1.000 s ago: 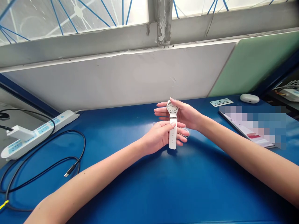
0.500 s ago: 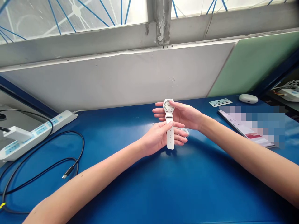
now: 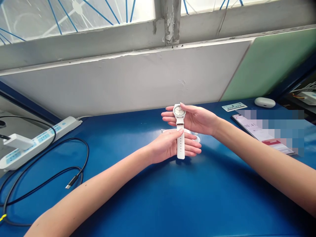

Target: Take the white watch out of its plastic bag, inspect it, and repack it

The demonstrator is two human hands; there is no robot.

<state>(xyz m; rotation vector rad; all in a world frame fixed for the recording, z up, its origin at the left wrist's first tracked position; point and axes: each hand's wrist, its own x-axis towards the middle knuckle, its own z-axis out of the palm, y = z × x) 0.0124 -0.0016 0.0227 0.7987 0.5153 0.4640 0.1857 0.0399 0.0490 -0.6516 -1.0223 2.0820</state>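
A white wristwatch (image 3: 180, 131) stands upright above the blue table (image 3: 172, 197), dial at the top, strap hanging down. My right hand (image 3: 197, 119) grips the watch case from behind, thumb on the dial's edge. My left hand (image 3: 168, 144) pinches the lower strap between thumb and fingers. Behind my hands, something small, pale and clear (image 3: 195, 135) lies on the table; I cannot make out what it is.
A white power strip (image 3: 37, 141) with a plugged adapter lies at the left, with a black cable (image 3: 74, 177) looped in front of it. At the right lie a phone (image 3: 256, 130), a white label card (image 3: 234, 106) and a white earbud case (image 3: 264, 102). A white wall panel stands behind the table.
Both hands and the watch have shifted slightly to the left and barely tilted. The grip on case and strap is the same.
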